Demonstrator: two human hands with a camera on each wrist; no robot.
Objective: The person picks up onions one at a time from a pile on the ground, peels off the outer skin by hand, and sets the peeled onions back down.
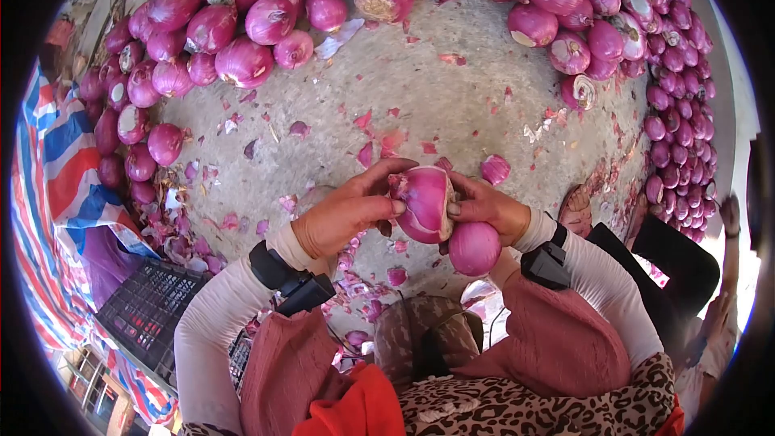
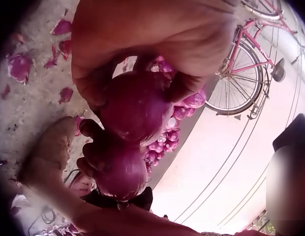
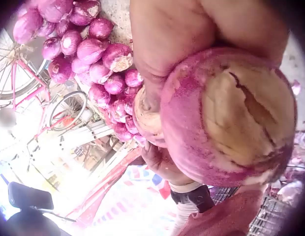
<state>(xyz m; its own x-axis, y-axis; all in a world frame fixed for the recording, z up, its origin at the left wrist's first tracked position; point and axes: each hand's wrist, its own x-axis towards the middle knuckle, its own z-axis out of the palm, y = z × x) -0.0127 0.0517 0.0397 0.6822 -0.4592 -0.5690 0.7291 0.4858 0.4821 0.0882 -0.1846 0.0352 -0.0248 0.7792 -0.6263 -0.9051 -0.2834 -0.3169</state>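
A large onion [image 1: 425, 204] with partly peeled purple skin is between the two hands in the head view. The left hand [image 1: 349, 208] holds its left side with thumb and fingers. On its right side lie the thumb and fingers of the right hand [image 1: 487, 211], which also holds a second, smooth onion [image 1: 474, 248] lower down. The left wrist view shows both onions, the upper one [image 2: 135, 105] between the left thumb and fingers, the lower one [image 2: 122, 172] beneath. Close up in the right wrist view, an onion [image 3: 226, 118] shows a cracked, tan end by the right hand.
Piled onions [image 1: 245, 62] curve around the far side and the right. Loose skins [image 1: 390, 143] are scattered over the concrete floor [image 1: 323, 113]. At left are a black crate [image 1: 149, 315] and a striped sheet [image 1: 60, 169]. A bicycle [image 2: 236, 69] stands beyond the pile.
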